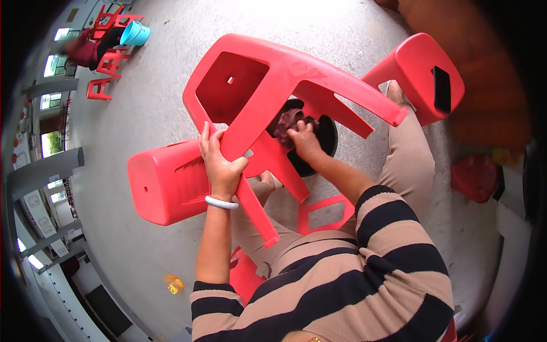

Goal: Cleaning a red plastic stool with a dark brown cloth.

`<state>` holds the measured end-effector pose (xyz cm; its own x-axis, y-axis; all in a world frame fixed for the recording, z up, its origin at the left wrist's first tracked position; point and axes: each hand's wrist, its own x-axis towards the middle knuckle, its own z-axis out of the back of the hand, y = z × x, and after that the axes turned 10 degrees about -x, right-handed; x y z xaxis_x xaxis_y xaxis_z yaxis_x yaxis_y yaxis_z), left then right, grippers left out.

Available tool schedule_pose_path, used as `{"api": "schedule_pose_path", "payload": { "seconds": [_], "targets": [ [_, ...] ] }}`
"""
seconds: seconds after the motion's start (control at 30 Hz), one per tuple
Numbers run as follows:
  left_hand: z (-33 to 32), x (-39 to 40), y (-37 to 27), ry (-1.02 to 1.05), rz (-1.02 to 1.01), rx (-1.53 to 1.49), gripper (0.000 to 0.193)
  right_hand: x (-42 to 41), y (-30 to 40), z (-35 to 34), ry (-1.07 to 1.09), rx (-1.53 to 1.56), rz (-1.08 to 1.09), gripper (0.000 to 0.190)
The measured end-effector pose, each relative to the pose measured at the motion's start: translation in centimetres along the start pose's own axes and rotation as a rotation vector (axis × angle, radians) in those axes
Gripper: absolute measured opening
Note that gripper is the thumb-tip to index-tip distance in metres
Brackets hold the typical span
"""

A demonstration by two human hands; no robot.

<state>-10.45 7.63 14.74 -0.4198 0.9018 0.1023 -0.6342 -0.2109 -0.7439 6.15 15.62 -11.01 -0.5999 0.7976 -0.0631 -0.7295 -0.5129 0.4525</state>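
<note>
A red plastic stool (pixel 260 128) is tipped over in front of me, its legs pointing towards my lap and to the right. My left hand (pixel 221 164) grips one of its legs near the lower crossbar; a pale bangle circles that wrist. My right hand (pixel 305 143) holds a crumpled dark maroon cloth (pixel 287 124) among the stool's legs. Whether the cloth touches the plastic cannot be made out. Below the hand a round black basin (pixel 329 132) stands on the floor, partly hidden by the stool.
Another red stool (pixel 147 188) lies at the left. At the right, a red stool (pixel 410 55) bears a black phone (pixel 442 89). Far left, a person (pixel 83 51) sits among red stools beside a turquoise bucket (pixel 135 33). A yellow-orange item (pixel 174 284) lies on the floor.
</note>
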Motion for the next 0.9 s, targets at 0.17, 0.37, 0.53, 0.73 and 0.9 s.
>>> {"api": "schedule_pose_path", "payload": {
  "seconds": [0.17,0.37,0.53,0.73,0.9],
  "targets": [
    [-0.9,0.4,0.1,0.021,-0.010,-0.037,0.062,-0.6,5.6,-1.4,0.026,0.399,-0.161,0.042],
    [-0.2,0.2,1.2,0.034,-0.056,0.002,0.069,2.3,10.5,5.9,0.330,1.533,-0.167,0.039],
    [0.7,-0.3,1.5,0.002,-0.036,0.045,0.069,0.2,16.5,10.8,0.413,2.120,-0.435,0.049],
    [-0.2,-0.4,1.1,-0.001,-0.051,0.004,0.072,-3.5,14.5,-2.6,-0.105,1.038,-0.140,0.052],
    [-0.5,-0.1,0.9,-0.036,-0.068,0.033,0.075,-4.9,9.4,-6.0,0.075,0.687,-0.339,0.051]
  ]
}}
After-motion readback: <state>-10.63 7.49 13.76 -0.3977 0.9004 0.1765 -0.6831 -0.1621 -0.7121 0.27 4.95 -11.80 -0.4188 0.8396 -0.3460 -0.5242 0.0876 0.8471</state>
